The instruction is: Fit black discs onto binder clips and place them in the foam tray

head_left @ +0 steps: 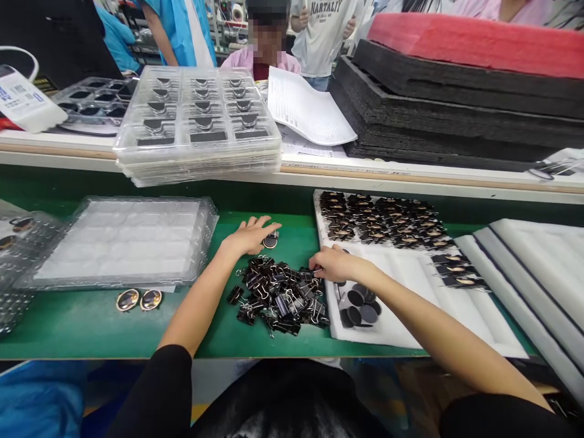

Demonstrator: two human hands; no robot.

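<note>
On the green worktop, a small round dark disc with a gold-coloured rim and a binder clip on it (pixel 271 239) lies under the fingertips of my left hand (pixel 250 236). The fingers of that hand are spread, and one reaches over the clip. My right hand (pixel 336 263) is at the right edge of a pile of black binder clips (pixel 278 298), its fingers pinched on a clip there. Just below its wrist, loose dark round discs (pixel 360 307) rest on a white foam tray (pixel 392 325). Clipped pieces stand in rows (pixel 383 219) at the tray's far end.
Two round gold-rimmed pieces (pixel 139 300) lie before a clear plastic tray (pixel 123 240) on the left. White foam trays (pixel 542 267) lean at right. A shelf (pixel 310 173) above bears stacked clear trays (pixel 196 128) and black foam sheets (pixel 438 121). People are beyond.
</note>
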